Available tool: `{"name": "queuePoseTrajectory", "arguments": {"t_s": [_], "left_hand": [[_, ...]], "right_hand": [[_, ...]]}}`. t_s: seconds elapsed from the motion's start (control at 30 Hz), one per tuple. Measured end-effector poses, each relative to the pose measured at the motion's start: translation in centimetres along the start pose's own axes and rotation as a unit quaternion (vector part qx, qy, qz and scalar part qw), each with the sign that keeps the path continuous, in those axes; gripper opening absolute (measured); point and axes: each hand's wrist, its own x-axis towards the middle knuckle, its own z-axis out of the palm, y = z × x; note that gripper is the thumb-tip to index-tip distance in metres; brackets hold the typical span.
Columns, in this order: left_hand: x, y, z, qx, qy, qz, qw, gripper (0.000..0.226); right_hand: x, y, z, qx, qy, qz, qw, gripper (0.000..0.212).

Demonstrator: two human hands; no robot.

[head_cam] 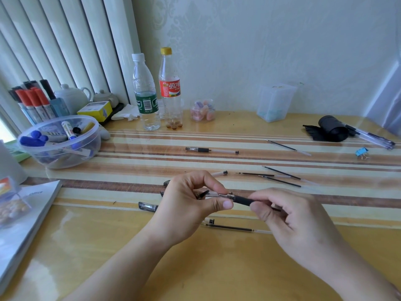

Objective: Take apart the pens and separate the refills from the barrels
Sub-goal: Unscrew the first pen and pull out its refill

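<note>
Head view: above a striped table (130, 213), a person's left hand (186, 205) pinches the clear barrel of a pen (230, 197) while the right hand (288, 220) grips its black grip section. Three loose refills (280, 177) lie just beyond the hands, a fourth (230, 227) below them. A whole pen (211, 150) lies farther back, near two bottles (158, 90).

Both forearms are bare to the frame's lower edge, no sleeve in view, and the left hand (191, 205) and right hand (288, 216) show short trimmed nails, fingers plain and ungloved.
</note>
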Motion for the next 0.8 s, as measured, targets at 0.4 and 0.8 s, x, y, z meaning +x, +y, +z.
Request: {"name": "queuePoseTrajectory", "arguments": {"t_s": [0.4,0.8], "left_hand": [[-0.4,0.8,-0.5,0.098,-0.044,0.016,0.994,0.022],[-0.5,-0.3,-0.6,0.298,-0.067,0.169,0.937,0.022]], "right_hand": [[-0.1,-0.2,-0.1,-0.077,0.003,-0.016,0.997,0.023],[0.1,0.4,-0.1,-0.146,0.034,-0.086,0.985,0.026]]}}
